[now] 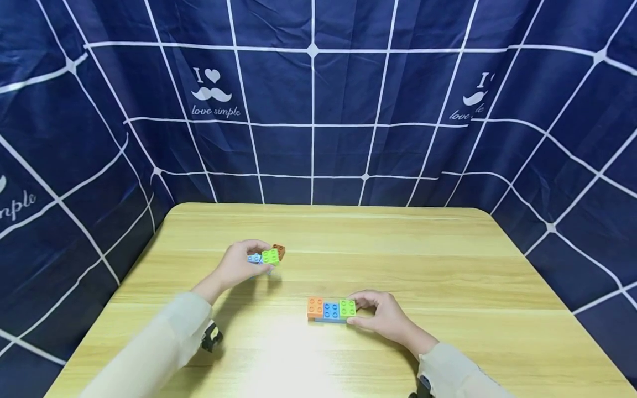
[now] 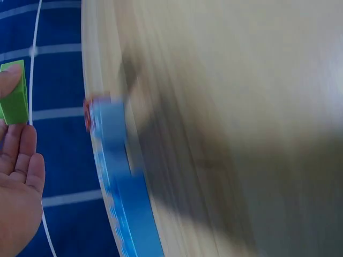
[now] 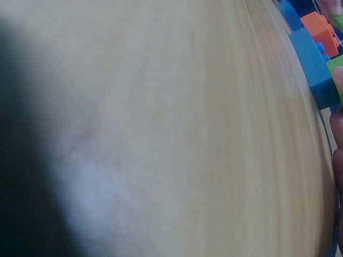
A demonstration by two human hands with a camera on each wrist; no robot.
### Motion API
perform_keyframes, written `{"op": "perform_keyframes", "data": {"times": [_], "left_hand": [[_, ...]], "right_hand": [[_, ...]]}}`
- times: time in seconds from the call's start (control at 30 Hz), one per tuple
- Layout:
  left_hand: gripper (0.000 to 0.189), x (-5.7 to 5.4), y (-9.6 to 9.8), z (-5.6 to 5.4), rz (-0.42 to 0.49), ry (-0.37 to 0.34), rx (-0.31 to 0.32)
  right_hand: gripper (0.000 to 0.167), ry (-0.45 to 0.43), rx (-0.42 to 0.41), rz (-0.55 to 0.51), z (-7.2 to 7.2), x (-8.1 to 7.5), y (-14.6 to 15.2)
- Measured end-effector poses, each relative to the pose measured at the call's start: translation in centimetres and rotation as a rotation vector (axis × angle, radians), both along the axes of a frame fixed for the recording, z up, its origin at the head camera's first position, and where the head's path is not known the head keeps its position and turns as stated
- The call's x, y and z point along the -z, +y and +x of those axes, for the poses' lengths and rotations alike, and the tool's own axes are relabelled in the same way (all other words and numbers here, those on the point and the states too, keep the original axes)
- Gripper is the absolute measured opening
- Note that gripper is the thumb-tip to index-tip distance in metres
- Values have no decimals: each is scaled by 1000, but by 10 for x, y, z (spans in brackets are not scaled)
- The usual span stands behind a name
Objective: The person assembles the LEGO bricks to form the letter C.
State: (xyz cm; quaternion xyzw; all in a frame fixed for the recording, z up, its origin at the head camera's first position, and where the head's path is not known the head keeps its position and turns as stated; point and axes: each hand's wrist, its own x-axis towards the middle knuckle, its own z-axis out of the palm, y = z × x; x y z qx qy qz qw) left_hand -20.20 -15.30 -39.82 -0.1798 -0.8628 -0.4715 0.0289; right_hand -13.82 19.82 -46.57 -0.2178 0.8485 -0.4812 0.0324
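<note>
Between thumb and fingers, my left hand [image 1: 242, 262] pinches a green toy brick [image 1: 270, 256], held up from the table in the left wrist view [image 2: 15, 101]. Behind and below it lie blue bricks [image 2: 140, 214] and a reddish-brown brick [image 1: 280, 251], partly hidden by the hand. Near the front, my right hand [image 1: 385, 316] grips the right end of a row of joined bricks. That row has an orange brick [image 1: 316, 307] on the left, studs of a blue brick [image 1: 330, 310] in the middle and a second green brick [image 1: 348, 307] under my right fingers, with blue underneath.
The bricks are on a light wooden table [image 1: 428, 249] with rounded far corners. A dark blue curtain [image 1: 338, 110] with white grid lines hangs behind it and along both sides. Bright glare lies on the table's front middle.
</note>
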Motion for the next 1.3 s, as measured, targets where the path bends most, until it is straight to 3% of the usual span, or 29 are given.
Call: {"op": "perform_keyframes", "data": {"times": [0.27, 0.57, 0.63, 0.77, 1.0, 1.3], "left_hand": [[37, -1, 49, 14, 17, -13, 104], [40, 2, 91, 27, 2, -36, 222], [39, 3, 99, 31, -8, -47, 253], [34, 5, 113, 37, -23, -59, 302], [32, 13, 128, 43, -84, -33, 317], [31, 21, 136, 46, -133, -28, 320]], "right_hand": [[40, 13, -3, 4, -1, 0, 1], [40, 7, -9, -9, -2, 0, 0], [38, 9, -15, -20, 2, -9, -3], [39, 22, -24, -29, 4, -11, -3], [39, 31, -26, -7, 13, -32, -10], [37, 62, -66, -24, 0, -3, -1]]}}
